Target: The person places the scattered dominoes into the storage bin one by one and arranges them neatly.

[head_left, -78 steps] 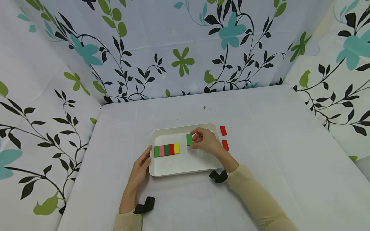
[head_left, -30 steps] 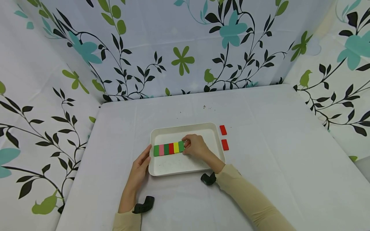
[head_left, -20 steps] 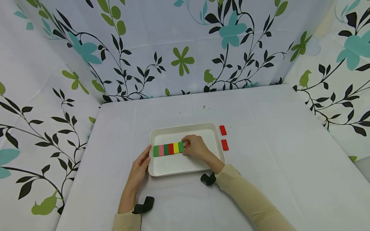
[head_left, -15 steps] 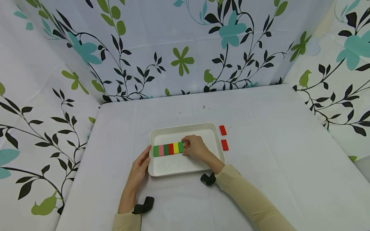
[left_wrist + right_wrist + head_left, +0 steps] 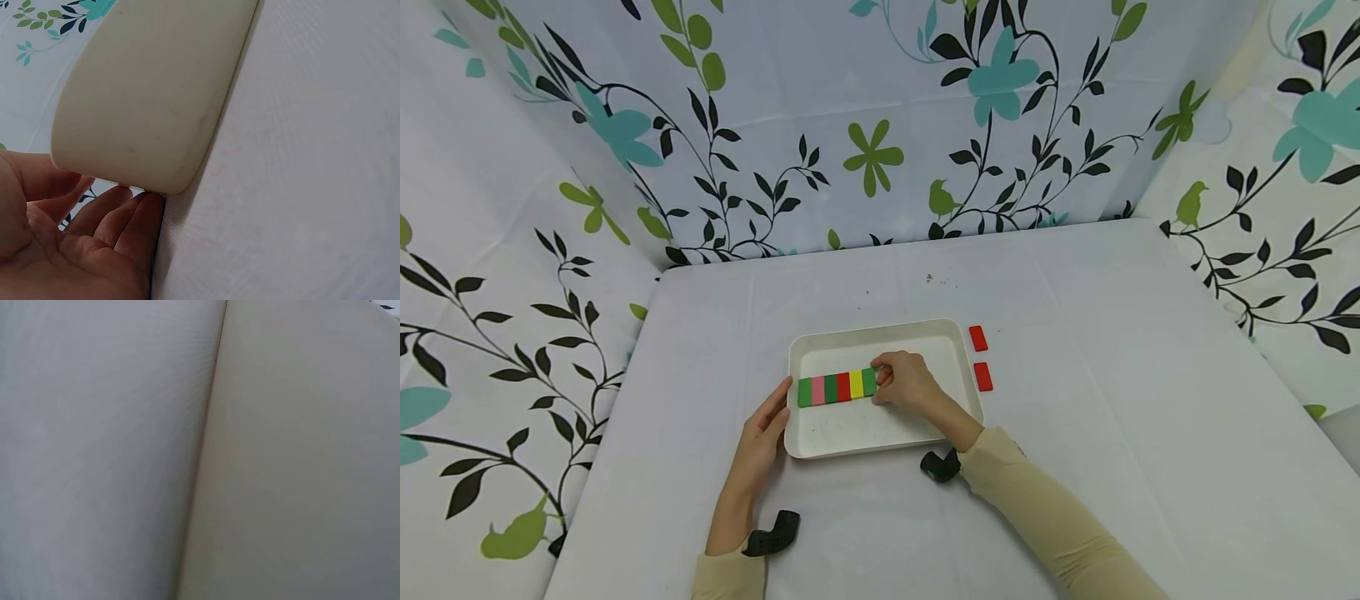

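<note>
A white tray (image 5: 850, 435) holds a row of coloured tiles. From left to right run a green tile (image 5: 805, 392), a pink tile (image 5: 818, 391), a dark green tile (image 5: 831, 389), a red tile (image 5: 844, 387), a yellow tile (image 5: 856, 384) and another green tile (image 5: 868, 382). My right hand (image 5: 912, 386) pinches that last green tile between finger and thumb at its right end, against the yellow one. My left hand (image 5: 760, 437) rests on the tray's left end. In the left wrist view, its fingertips (image 5: 140, 206) touch the outer wall, relaxed.
Two red tiles (image 5: 978, 338) (image 5: 983, 377) lie on the white cloth just right of the tray. A patterned curtain (image 5: 880, 125) rises behind and at both sides. Black wrist cameras (image 5: 773, 533) (image 5: 940, 466) sit on both wrists. The right wrist view shows tray wall and cloth.
My right hand has carried the green tile left and set it beside the yellow one. During the last second it stays there. The left hand has kept its place at the tray.
</note>
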The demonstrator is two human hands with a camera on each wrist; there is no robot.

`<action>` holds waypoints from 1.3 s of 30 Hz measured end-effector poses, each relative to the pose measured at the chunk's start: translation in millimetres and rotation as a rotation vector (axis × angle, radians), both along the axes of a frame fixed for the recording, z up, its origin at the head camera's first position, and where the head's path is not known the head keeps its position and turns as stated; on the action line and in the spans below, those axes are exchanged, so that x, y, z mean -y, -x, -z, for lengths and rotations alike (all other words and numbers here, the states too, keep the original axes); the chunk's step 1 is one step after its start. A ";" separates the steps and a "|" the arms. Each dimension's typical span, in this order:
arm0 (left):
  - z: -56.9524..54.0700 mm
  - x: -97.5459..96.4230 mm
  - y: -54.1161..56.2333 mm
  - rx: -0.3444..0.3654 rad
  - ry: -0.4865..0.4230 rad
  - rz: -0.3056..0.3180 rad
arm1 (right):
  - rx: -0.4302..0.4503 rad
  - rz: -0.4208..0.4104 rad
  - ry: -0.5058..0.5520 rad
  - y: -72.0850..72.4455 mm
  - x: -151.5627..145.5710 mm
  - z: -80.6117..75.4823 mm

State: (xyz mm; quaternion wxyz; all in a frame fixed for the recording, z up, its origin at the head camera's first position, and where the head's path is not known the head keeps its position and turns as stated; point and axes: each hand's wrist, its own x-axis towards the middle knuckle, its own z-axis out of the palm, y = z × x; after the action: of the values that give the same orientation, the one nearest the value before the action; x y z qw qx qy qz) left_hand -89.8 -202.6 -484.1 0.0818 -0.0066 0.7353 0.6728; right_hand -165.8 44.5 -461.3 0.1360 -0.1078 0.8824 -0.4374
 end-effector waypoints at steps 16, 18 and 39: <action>-2.4 -0.8 0.2 0.013 -0.007 0.001 | 0.020 0.029 0.007 -5.1 -8.3 -9.3; -2.1 -0.6 0.3 0.011 -0.004 0.004 | 0.021 0.029 0.019 -7.4 -13.7 -13.5; -3.1 -1.4 -1.8 0.023 0.018 0.002 | -0.057 0.107 0.108 -0.5 -153.5 -37.5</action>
State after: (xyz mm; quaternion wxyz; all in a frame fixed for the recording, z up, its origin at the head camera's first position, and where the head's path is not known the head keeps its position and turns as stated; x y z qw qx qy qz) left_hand -88.0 -201.2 -481.0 0.0909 -0.0145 0.7404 0.6658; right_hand -165.2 198.0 -423.8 0.0810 -0.0802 0.8655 -0.4878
